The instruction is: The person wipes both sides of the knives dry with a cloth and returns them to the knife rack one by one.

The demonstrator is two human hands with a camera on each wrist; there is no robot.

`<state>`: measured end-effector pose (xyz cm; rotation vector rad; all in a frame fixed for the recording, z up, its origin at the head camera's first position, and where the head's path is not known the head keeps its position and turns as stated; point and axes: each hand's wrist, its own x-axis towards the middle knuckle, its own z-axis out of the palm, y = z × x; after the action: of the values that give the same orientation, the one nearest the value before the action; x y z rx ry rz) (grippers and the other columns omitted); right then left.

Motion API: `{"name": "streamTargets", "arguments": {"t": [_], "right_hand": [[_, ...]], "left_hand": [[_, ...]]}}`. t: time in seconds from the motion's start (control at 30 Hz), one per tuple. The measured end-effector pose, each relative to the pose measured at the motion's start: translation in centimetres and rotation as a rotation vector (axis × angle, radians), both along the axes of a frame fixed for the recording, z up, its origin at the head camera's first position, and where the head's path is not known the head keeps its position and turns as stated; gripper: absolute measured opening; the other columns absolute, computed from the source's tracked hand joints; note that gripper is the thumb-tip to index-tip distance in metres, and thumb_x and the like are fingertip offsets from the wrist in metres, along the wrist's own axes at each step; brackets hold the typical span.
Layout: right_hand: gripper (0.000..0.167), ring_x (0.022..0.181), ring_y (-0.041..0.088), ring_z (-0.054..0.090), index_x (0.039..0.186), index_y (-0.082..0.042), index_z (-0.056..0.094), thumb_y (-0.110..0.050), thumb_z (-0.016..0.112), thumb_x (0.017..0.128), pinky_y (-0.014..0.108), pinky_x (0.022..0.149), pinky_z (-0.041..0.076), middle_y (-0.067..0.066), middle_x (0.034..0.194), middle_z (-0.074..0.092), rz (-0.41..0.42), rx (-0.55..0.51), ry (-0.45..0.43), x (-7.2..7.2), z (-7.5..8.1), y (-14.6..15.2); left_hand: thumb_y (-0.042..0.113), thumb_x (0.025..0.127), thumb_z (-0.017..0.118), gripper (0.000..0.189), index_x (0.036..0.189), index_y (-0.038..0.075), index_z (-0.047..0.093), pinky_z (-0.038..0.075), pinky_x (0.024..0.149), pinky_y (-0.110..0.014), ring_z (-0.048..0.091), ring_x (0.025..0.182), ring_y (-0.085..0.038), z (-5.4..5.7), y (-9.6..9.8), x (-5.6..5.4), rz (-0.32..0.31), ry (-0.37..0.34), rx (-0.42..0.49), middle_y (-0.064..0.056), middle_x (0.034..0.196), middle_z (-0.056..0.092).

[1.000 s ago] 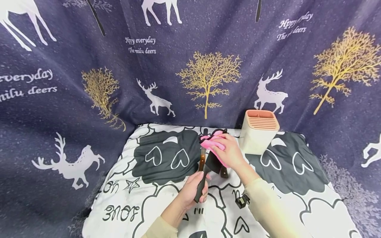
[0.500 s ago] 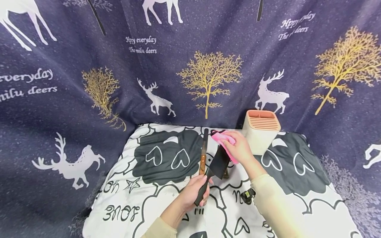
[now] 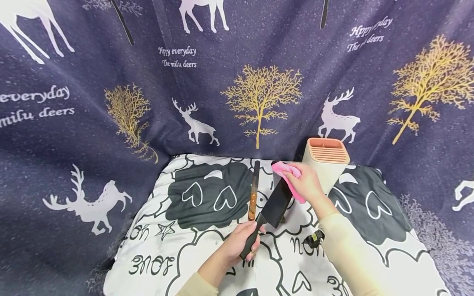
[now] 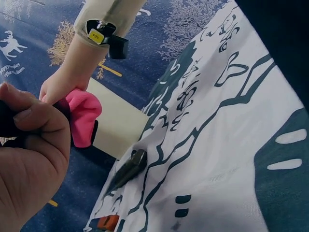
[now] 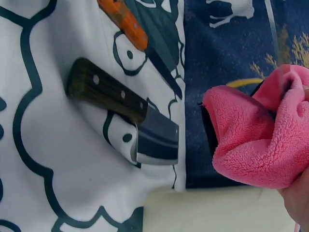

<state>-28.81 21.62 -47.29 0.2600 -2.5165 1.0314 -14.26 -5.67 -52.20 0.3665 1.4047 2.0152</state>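
Note:
My left hand point(image 3: 240, 238) grips the black handle of a cleaver point(image 3: 277, 205), its dark blade slanting up and to the right in the head view. The right hand point(image 3: 306, 181) pinches a pink cloth point(image 3: 292, 181) against the far end and right edge of that blade. In the right wrist view the cloth point(image 5: 256, 140) looks fluffy and folded, with a dark edging. A second cleaver with a dark wooden handle point(image 5: 108, 92) lies on the bedding; the head view has it mostly hidden behind the held blade. Left of it lies a narrow knife with an orange-brown wooden handle point(image 3: 252, 203).
A cream knife block point(image 3: 321, 176) with an orange slotted top stands just behind the right hand. White and dark patterned bedding point(image 3: 148, 238) covers the surface. A dark blue curtain point(image 3: 207, 82) with deer and trees hangs at the back.
My right hand and the cloth have shifted to the right, uncovering most of the blade. The held cleaver's blade has swung slightly right; the left hand stays nearly in place.

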Motion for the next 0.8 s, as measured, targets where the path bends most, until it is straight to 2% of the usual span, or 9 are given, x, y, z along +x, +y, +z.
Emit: {"name": "streamTargets", "arguments": {"t": [0.1,0.27,0.4,0.5,0.6,0.7,0.8], "right_hand": [[0.033,0.108,0.036,0.07,0.117,-0.012,0.075,-0.03,0.079,0.09,0.05,0.095,0.054,0.016,0.116,0.075,-0.038,-0.022,-0.034,-0.2,0.1,0.9],[0.032,0.1,0.028,0.068,0.115,-0.013,0.076,-0.032,0.079,0.089,0.034,0.087,0.05,0.014,0.112,0.076,-0.125,-0.149,-0.08,0.0,1.0,1.9],[0.032,0.098,0.015,0.065,0.116,-0.013,0.076,-0.031,0.079,0.09,0.018,0.083,0.047,0.013,0.113,0.076,-0.12,-0.208,-0.073,0.9,2.0,1.7],[0.03,0.095,0.006,0.063,0.117,-0.014,0.076,-0.025,0.079,0.09,0.012,0.08,0.046,0.012,0.112,0.077,-0.035,-0.208,-0.053,2.1,2.8,0.7],[0.03,0.094,0.002,0.063,0.119,-0.015,0.075,-0.016,0.077,0.089,0.01,0.08,0.048,0.009,0.113,0.077,0.098,-0.167,-0.012,3.5,3.4,-0.7],[0.033,0.097,0.009,0.068,0.117,-0.014,0.076,-0.007,0.077,0.085,0.014,0.083,0.051,0.007,0.114,0.078,0.232,-0.11,0.058,4.8,3.6,-2.2],[0.035,0.102,0.019,0.071,0.113,-0.013,0.077,-0.005,0.077,0.08,0.025,0.089,0.054,0.006,0.113,0.077,0.331,-0.029,0.145,6.1,3.3,-3.8]], "left_hand": [[0.046,0.111,0.036,0.044,0.123,0.005,0.048,0.043,0.044,-0.019,0.049,0.039,-0.002,-0.2,0.0,0.1,0.003,-0.021,-0.002,0.009,0.061,0.05],[0.046,0.111,0.035,0.043,0.121,0.006,0.047,0.044,0.043,-0.018,0.049,0.041,-0.002,-0.5,0.0,0.0,0.028,0.017,0.006,0.009,0.062,0.049],[0.045,0.112,0.035,0.039,0.117,0.009,0.047,0.041,0.041,-0.017,0.048,0.04,-0.001,-0.5,-0.1,-0.1,0.085,0.02,-0.019,0.009,0.061,0.048],[0.045,0.112,0.034,0.036,0.115,0.011,0.046,0.04,0.041,-0.017,0.047,0.04,-0.001,-0.6,-0.1,-0.3,0.116,0.003,-0.019,0.009,0.061,0.047],[0.044,0.112,0.033,0.034,0.111,0.012,0.045,0.041,0.043,-0.017,0.047,0.04,-0.002,-0.7,0.0,-0.6,0.116,-0.009,0.013,0.009,0.061,0.047],[0.045,0.112,0.033,0.034,0.109,0.013,0.043,0.041,0.044,-0.018,0.047,0.04,-0.002,-0.8,0.2,-0.9,0.107,-0.013,0.047,0.01,0.059,0.047],[0.048,0.111,0.033,0.035,0.108,0.014,0.043,0.041,0.045,-0.018,0.047,0.039,-0.001,-0.8,0.4,-1.1,0.105,-0.026,0.063,0.011,0.057,0.047]]}}
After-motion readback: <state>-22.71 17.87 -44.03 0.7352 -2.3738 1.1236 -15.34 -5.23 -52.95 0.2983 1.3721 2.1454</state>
